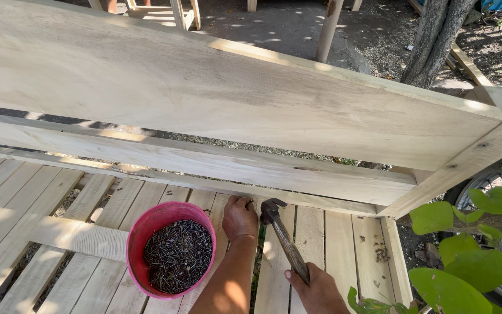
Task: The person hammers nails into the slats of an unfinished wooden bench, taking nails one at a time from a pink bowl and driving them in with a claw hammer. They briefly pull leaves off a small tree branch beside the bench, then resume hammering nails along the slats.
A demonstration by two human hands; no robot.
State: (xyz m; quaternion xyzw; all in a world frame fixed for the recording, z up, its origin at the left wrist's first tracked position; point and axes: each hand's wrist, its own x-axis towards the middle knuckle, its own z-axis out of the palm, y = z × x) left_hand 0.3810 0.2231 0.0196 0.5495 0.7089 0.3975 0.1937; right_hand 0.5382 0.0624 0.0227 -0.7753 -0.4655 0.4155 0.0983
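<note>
Hammer (283, 238) gripped in right hand (318, 288), handle running up-left, head just right of left hand (239, 218) whose fingers pinch a nail against slat (216, 203) beside pink nail bowl (169, 253).

There is a single view, from a camera worn on the person's head. It looks steeply down and forward onto the pale, unfinished wooden slatted frame (326, 244), close enough that the slats fill the lower half of the picture. Beyond the frame's tall plank backboard (204, 87), the view reaches bare ground and a grey tree trunk (437, 40) at the upper right. Green broad leaves (477, 232) crowd the lens at the frame's right edge.
</note>
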